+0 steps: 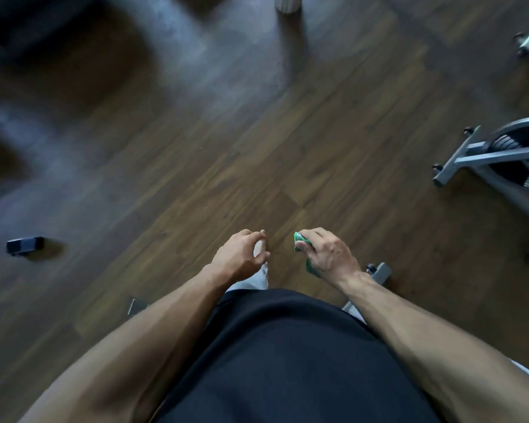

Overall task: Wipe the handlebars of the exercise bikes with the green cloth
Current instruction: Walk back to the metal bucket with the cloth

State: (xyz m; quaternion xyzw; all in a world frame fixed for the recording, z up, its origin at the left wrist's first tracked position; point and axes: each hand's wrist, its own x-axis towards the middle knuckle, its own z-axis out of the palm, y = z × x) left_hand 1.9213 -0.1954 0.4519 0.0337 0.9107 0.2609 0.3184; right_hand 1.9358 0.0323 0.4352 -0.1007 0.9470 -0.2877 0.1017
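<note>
Right hand (pixel 329 254) gripping green cloth (pixel 300 239), left hand (pixel 242 254) loosely curled

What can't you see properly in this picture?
Head view:
- Handlebars: none in view; the exercise bike is cut off by the right edge.
- Green cloth: mostly hidden inside the right hand.
- Left hand: curled over something pale; its fingers hide what it is.
- Dark object on the floor: too small and blurred to name.

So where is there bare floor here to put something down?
Wide bare wood floor lies ahead of both hands, between the small black object and the grey exercise bike. Crowded along the right edge, and by grey frame pieces near the feet.
</note>
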